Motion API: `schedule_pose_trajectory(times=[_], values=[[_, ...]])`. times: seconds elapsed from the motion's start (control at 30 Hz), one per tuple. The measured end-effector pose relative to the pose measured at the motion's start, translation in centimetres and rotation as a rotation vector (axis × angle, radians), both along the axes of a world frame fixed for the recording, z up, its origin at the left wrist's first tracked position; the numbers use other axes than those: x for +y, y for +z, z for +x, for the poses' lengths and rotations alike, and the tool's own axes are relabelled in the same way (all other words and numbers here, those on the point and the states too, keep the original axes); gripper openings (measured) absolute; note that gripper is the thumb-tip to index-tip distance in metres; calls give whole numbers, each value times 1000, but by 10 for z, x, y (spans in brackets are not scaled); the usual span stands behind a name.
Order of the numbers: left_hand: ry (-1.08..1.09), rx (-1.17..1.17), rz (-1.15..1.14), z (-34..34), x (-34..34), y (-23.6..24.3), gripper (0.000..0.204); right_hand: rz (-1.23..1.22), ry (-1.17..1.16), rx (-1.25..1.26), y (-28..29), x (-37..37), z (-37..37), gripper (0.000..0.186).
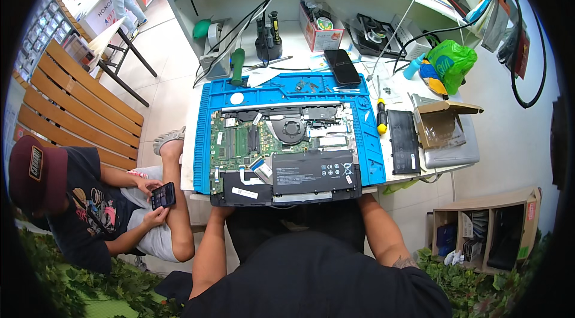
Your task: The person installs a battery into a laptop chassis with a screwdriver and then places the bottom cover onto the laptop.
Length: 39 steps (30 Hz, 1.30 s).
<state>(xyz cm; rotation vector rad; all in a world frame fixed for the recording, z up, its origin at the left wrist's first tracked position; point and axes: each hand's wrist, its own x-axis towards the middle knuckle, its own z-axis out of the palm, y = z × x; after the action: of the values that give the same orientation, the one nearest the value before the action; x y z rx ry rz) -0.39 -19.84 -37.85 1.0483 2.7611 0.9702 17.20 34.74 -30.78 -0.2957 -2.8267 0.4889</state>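
An opened laptop base (263,138) lies on a blue repair mat (374,162), its insides facing up. Its green circuit board (230,144) is at the left, a round fan (290,130) near the middle and a black battery (314,172) at the front right. My left hand (221,212) reaches the laptop's front left corner, and my right hand (366,200) is by the front right corner. Both go out of sight below the laptop and table edge, so the fingers are hidden. Beside the mat on the right lies another black battery (403,142).
Behind the laptop lie a black phone (342,67) and a green-handled screwdriver (238,67). A yellow-black screwdriver (381,117) rests right of the mat, near an open cardboard box (442,124) on a silver laptop (464,149). A seated person (90,198) holds a phone at left.
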Motion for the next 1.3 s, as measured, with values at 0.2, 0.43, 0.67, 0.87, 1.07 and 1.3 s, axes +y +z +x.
schedule_pose_trajectory(times=[0.2, 0.43, 0.67, 0.87, 1.07, 1.3], values=[[1, -5, -62, 4, -12, 12, 46, -21, 17, 17, -1, -4, -7, 72], [399, -1011, -263, 48, 1, 188, 69, -96, -55, -315, 29, -26, 63, 71], [314, -900, 339, 73, -62, 309, 58, -842, -31, -793, 228, -42, 99, 58], [290, -766, 593, 57, 2, 337, 50, -1504, -79, -263, 259, -66, 90, 43], [304, -826, 789, 54, 16, 310, 55, -1585, -118, -150, 239, -79, 74, 37], [333, -826, 844, 57, 17, 308, 58, -1575, -79, -111, 238, -82, 78, 35]])
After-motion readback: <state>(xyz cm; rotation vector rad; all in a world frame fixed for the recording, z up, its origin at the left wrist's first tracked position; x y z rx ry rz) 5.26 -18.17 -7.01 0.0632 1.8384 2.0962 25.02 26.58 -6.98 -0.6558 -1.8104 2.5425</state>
